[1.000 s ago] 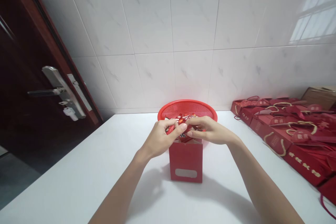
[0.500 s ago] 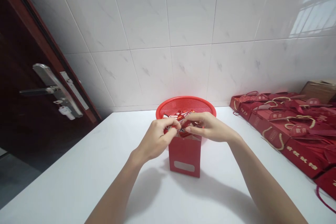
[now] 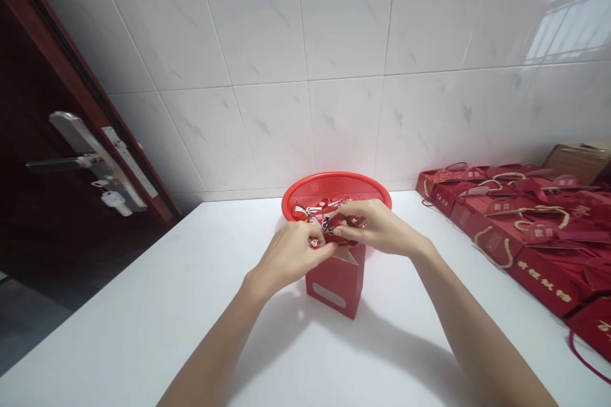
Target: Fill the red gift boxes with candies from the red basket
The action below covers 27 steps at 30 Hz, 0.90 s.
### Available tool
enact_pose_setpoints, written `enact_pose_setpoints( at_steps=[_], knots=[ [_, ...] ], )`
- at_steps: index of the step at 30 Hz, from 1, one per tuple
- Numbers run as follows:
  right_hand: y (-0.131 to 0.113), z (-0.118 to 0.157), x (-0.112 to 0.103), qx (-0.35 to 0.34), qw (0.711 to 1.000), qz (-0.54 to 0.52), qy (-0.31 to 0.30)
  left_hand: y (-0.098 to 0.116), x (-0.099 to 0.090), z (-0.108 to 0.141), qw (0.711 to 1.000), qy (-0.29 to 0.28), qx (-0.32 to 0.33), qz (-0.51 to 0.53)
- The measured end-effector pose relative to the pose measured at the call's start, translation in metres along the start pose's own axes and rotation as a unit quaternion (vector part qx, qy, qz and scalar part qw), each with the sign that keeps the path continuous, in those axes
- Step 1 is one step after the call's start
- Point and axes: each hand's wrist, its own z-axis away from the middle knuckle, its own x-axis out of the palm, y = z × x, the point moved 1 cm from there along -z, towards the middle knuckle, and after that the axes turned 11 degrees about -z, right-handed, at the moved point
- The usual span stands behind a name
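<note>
A small upright red paper box (image 3: 331, 283) with a pale oblong patch on its front stands on the white table. Its top is open, and the pale inner side of a flap shows. My left hand (image 3: 289, 253) curls its thumb and fingers round the upper left edge of the box. At the upper right, my right hand (image 3: 379, 229) pinches a dark red piece at the box top, seemingly a flap. Both hands partly hide the opening. Right behind is a red plastic mesh basket (image 3: 337, 177) holding several wrapped sweets (image 3: 324, 208), red and white.
Rows of red gift boxes (image 3: 496, 222) with cord handles cover the table's right side. Behind them sits a brown cardboard box (image 3: 577, 162). A tiled wall (image 3: 267, 127) backs the table (image 3: 200, 280). On the left is a dark door with a metal handle (image 3: 90, 162) and keys.
The red box has turned and tilted slightly, so its front faces more to the left. My left hand has flattened over its top edge, and my right hand has shifted slightly left.
</note>
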Motion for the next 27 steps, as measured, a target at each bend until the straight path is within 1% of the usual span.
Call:
enact_pose_setpoints(
  at_steps=[3,9,13,17,19,21,24,27],
  knots=[
    [-0.002,-0.001,0.002,-0.005,0.999,0.033,0.003,-0.001,-0.004,0.002,0.999,-0.020,-0.022,0.014],
    [-0.010,0.002,-0.001,0.009,0.996,0.083,-0.043,-0.005,-0.004,0.000,0.998,-0.038,-0.035,0.020],
    [-0.009,0.002,-0.001,0.010,0.993,0.094,-0.066,-0.006,-0.003,-0.002,0.998,-0.038,-0.035,0.021],
    [-0.003,0.002,0.002,0.014,0.993,0.088,-0.079,-0.006,-0.002,-0.003,0.999,-0.023,-0.031,0.014],
    [-0.001,0.002,0.004,0.018,0.993,0.091,-0.073,-0.006,-0.001,-0.003,0.999,-0.017,-0.031,0.007],
    [0.000,0.002,0.006,0.028,0.993,0.100,-0.055,-0.007,-0.001,-0.004,0.999,-0.014,-0.029,0.001],
    [0.000,0.001,0.010,0.038,0.993,0.111,-0.025,-0.008,0.000,-0.004,1.000,-0.017,-0.016,-0.003],
    [0.002,0.001,0.014,0.058,0.992,0.116,-0.010,-0.009,0.000,-0.004,1.000,-0.020,-0.006,-0.007]
  ],
)
